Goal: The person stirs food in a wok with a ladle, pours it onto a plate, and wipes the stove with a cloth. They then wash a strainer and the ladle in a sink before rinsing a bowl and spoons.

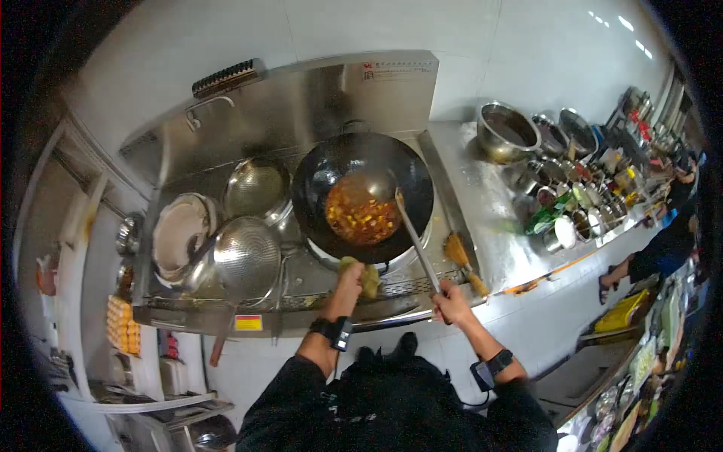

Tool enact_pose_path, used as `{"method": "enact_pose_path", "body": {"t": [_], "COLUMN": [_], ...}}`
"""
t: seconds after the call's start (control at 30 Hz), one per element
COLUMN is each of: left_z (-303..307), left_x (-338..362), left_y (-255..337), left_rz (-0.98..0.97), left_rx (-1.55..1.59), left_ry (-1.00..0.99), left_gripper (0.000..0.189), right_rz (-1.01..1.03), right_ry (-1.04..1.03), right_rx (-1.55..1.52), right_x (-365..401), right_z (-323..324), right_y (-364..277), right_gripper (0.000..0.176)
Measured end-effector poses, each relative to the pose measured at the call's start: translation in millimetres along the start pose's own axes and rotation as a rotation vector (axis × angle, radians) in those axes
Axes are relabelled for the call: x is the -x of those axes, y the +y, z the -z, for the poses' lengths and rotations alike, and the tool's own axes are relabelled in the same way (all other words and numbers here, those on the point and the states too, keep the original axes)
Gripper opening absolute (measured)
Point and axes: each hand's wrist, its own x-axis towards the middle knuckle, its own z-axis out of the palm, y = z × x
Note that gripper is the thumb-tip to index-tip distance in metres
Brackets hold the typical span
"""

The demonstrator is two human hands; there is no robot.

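A black wok [312, 169] sits on the stove, holding a reddish-brown sauce with small yellow and red pieces [361, 222]. My left hand [349, 288] is closed on a yellow-green cloth [369, 281] at the wok's near rim. The fingers of my right hand [452, 303] wrap round the end of a long-handled ladle [418, 245]. Its bowl rests in the wok, at the far right side of the sauce, partly dipped in it.
Left of the wok are a perforated strainer [246, 256], another metal strainer [257, 187] and a whitish round pot [181, 233]. A brush [461, 252] lies to the right. Metal bowls [509, 132] and several seasoning containers [561, 233] line the right counter. Another person [666, 245] stands far right.
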Motion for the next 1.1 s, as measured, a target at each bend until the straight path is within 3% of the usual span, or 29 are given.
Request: {"method": "enact_pose_path", "body": {"t": [0.03, 0.13, 0.2, 0.27, 0.3, 0.4, 0.43, 0.5, 0.53, 0.63, 0.73, 0.77, 0.87, 0.9, 1.0, 1.07, 1.1], "left_z": [-2.1, -9.9, 11.8, 28.3, 20.0, 46.1, 28.8, 24.9, 27.1, 31.9, -45.4, -73.5, -118.6, -143.9, -204.6, -237.3, -256.7], "left_x": [10.4, 24.5, 38.6, 51.9, 77.7, 83.6, 95.6, 109.2, 111.9, 108.8, 138.0, 155.3, 167.6, 202.7, 257.4, 288.2, 322.3], "left_y": [6.4, 63.7, 54.9, 40.7, 84.7, 67.8, 101.9, 111.3, 99.2, 50.6, 75.2, 72.3, 39.1, 73.8, 61.1, 23.9, 44.8], "left_rz": [-0.082, 0.483, 0.604, 0.717, 0.674, 0.772, 0.754, 0.625, 0.607, 0.675, 0.771, 0.786, 0.806, 0.825, 0.872, 0.949, 0.967], "left_rx": [-0.076, 0.325, 0.301, 0.260, 0.187, 0.055, -0.064, -0.183, -0.198, -0.105, -0.144, 0.001, -0.066, -0.148, -0.204, -0.070, -0.124], "left_ry": [0.029, 0.138, 0.116, 0.148, 0.106, -0.029, -0.026, -0.083, -0.163, -0.476, -0.630, -0.749, -0.963, -0.939, -1.134, -1.202, -1.189], "left_gripper": [0.015, 0.013, 0.011, 0.008, 0.006, 0.003, 0.005, 0.007, 0.008, 0.011, 0.014, 0.017, 0.015, 0.008, 0.007, 0.008, 0.009], "right_rz": [0.022, 0.132, 0.138, 0.007, 0.010, 0.033, 0.003, -0.058, 0.044, -0.031, -0.052, -0.080, -0.134, -0.143, -0.273, -0.286, -0.317], "right_ry": [-0.017, 0.049, 0.107, 0.131, 0.208, 0.301, 0.343, 0.442, 0.534, 0.692, 0.824, 0.885, 1.066, 1.112, 1.203, 1.263, 1.273], "right_rx": [-0.008, 0.126, 0.159, 0.118, 0.078, 0.138, 0.134, 0.124, 0.337, 0.350, 0.342, 0.325, 0.310, 0.296, 0.274, 0.284, 0.276], "right_x": [8.6, 13.9, 41.5, 79.9, 97.5, 150.1, 170.5, 209.7, 226.5, 280.8, 336.2, 356.0, 397.0, 408.7, 460.4, 488.3, 502.2], "right_z": [-4.4, 0.7, -4.1, -14.3, -21.0, -31.5, -35.4, -41.5, -44.4, -62.5, -65.2, -63.1, -70.4, -74.2, -66.2, -55.7, -49.6], "right_y": [-10.6, -7.5, 3.8, -17.7, -15.7, -12.6, -15.2, -14.8, -1.6, 25.3, 38.7, 44.4, 50.6, 58.7, 66.6, 76.1, 78.7], "right_gripper": [0.004, 0.012, 0.016, 0.015, 0.014, 0.015, 0.017, 0.022, 0.027, 0.033, 0.030, 0.029, 0.029, 0.029, 0.031, 0.031, 0.031]}}
